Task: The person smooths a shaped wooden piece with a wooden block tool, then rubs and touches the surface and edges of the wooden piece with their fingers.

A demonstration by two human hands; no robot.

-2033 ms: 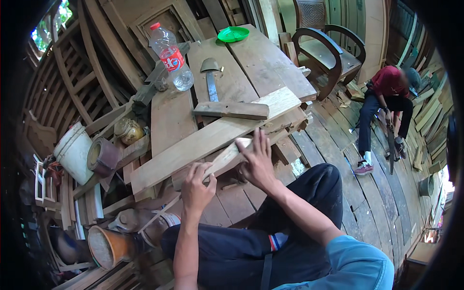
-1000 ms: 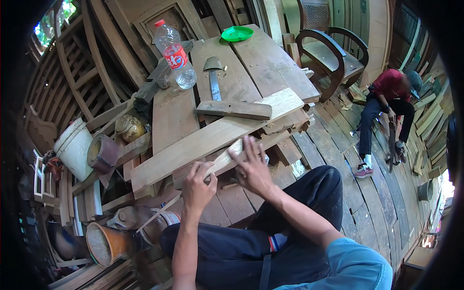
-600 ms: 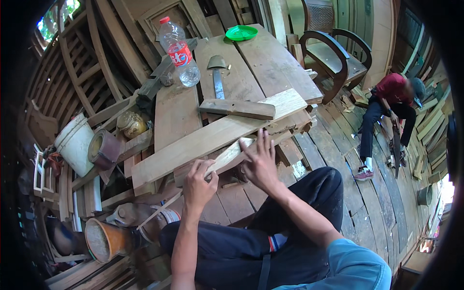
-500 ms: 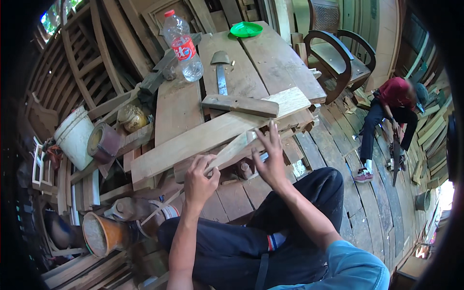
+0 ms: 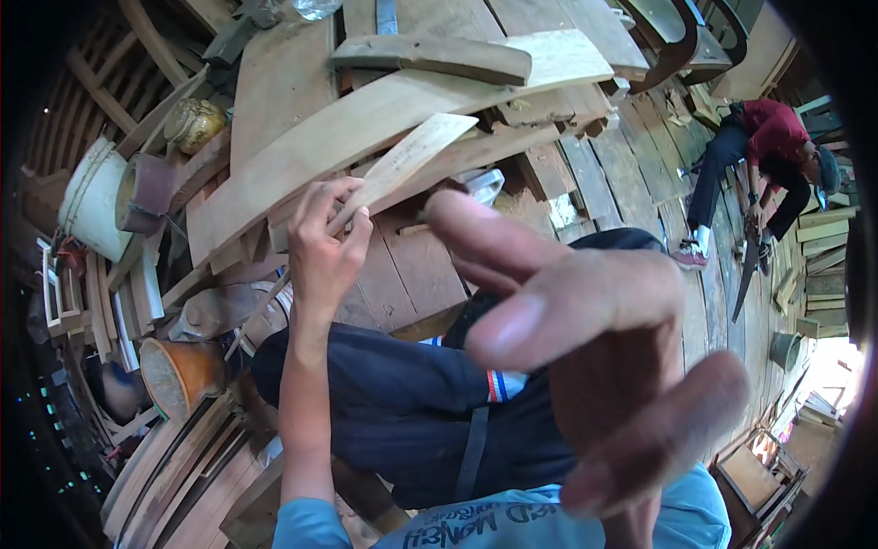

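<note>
- Left hand (image 5: 322,240) pinches the tapered wooden strip (image 5: 413,159) at its lower end, likely to steady it!
- Right hand (image 5: 608,311) looms close, fingers spread, loosely bent, nothing visibly held.

A strip (image 5: 416,157) is extending away and rightward from the left hand (image 5: 322,240). Beyond that hand, a long board (image 5: 302,137) is lying across the bench (image 5: 283,82), and a block (image 5: 430,57) is resting on the board. To the left of the hand, a roll (image 5: 146,192) is sitting just beside a bucket (image 5: 90,201). The right hand (image 5: 631,334) is hovering right of the left one; well beyond it, farther right, a co-worker (image 5: 773,137) is sitting.
</note>
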